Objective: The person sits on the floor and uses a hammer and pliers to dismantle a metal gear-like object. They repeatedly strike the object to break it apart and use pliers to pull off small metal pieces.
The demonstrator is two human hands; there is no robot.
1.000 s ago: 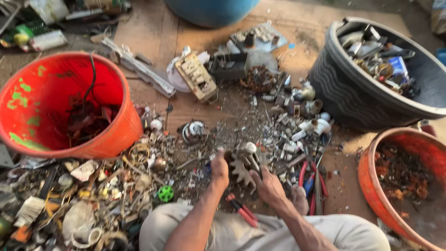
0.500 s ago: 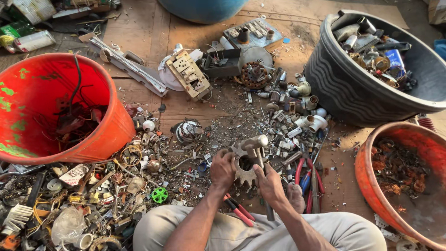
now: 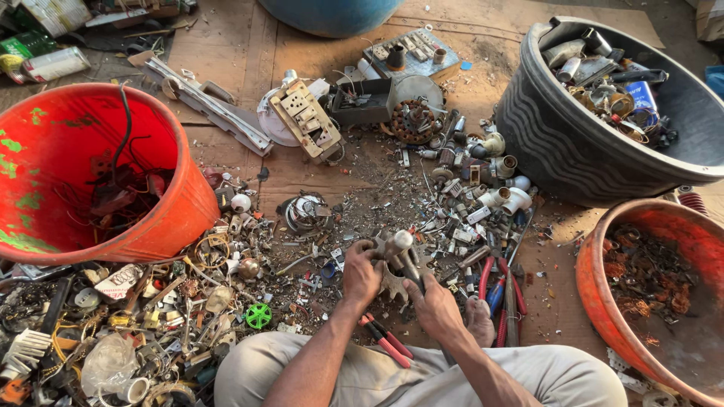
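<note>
Shaft (image 3: 400,245) upright between both hands

A tub (image 3: 90,249) is sitting left of the hands, a basin (image 3: 558,151) is lying far right, and a bowl (image 3: 596,294) is resting near right; scrap (image 3: 452,196) is lying between.

Between my hands I see a dull grey toothed metal part (image 3: 392,264), seemingly cast and rough, amid matt rusty metal scrap (image 3: 452,196) on worn brown cardboard (image 3: 226,45), flanked by a scuffed orange plastic tub (image 3: 162,218) and a ribbed black plastic basin (image 3: 558,151).
</note>
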